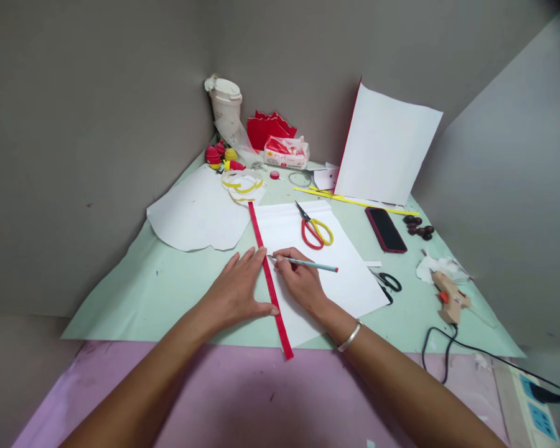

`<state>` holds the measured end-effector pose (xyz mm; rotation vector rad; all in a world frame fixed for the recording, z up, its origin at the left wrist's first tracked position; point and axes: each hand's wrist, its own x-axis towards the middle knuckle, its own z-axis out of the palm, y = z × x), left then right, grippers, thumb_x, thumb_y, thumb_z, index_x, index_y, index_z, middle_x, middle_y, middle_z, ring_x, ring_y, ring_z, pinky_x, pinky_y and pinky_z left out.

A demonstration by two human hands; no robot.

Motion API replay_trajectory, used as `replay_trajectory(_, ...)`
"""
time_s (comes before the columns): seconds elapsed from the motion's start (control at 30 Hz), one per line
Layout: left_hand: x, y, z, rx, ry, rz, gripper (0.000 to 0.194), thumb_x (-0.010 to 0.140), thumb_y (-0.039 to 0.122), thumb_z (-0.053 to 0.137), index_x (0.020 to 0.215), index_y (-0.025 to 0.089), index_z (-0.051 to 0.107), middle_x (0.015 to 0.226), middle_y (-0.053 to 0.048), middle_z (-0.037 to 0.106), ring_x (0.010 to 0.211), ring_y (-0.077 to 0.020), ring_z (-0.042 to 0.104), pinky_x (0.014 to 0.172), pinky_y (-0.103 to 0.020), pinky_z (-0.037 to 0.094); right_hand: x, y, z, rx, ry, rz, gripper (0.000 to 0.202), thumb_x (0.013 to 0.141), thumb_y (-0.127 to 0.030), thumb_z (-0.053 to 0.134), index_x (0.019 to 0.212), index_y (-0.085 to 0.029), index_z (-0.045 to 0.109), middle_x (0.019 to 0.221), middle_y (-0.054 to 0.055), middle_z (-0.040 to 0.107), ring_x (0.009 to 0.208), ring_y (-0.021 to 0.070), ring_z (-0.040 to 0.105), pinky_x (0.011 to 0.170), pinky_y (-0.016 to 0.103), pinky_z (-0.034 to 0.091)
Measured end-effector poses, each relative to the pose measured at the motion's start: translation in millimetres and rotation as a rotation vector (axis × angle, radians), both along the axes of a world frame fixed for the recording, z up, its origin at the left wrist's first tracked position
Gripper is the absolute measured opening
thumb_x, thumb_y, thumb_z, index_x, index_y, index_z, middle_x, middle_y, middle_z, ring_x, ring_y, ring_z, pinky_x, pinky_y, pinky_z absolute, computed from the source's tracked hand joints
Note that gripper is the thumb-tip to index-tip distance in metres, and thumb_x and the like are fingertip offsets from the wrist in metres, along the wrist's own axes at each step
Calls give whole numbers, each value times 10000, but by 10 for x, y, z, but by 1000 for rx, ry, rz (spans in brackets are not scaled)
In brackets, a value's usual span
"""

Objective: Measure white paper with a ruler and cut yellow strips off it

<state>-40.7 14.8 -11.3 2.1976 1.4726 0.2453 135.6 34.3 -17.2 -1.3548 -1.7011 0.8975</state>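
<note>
My left hand (236,289) lies spread across a long red strip (271,287), with fingertips and thumb pressing it down. The strip runs along the left edge of a white paper sheet (350,283). In my right hand (301,280) is a light blue pencil (315,265) with a red end. Its tip meets the paper beside the strip, close to my left fingertips. Scissors with one red and one yellow handle (313,231) rest slightly parted on the upper part of the sheet.
A phone (386,230), black-handled scissors (390,283) and a corded glue gun (449,298) lie to the right. Left is a curved white sheet (200,208). Behind stand a white bucket (226,102), a tissue pack (287,153) and an upright white board (387,146).
</note>
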Motion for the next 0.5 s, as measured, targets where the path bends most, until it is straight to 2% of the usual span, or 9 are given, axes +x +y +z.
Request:
replay_trajectory(0.2,-5,0,-1,9,-17,-2,1168,639,646,755,1559,216,178,1629,-155,256,1516,-319,161,1218,-522,170,2,-1,-1,8,-14,0,209,963,-301,481,964,-243,682,854,-1,729,812,206,675,773,330,511)
replay_trajectory(0.37,18,6,40,-18,19,1,1177,648,640,752,1555,144,191,1629,-173,242,1519,-307,148,1229,-497,154,2,0,0,17,-19,5,207,966,-300,480,963,-243,680,863,3,731,833,209,678,778,328,511)
replay_trajectory(0.5,15,3,28,-15,1,4,1174,650,634,755,1556,149,189,1630,-163,249,1521,-304,140,1234,-489,147,-4,-1,-3,31,-25,8,208,965,-292,479,957,-237,679,871,8,730,847,211,676,776,325,509)
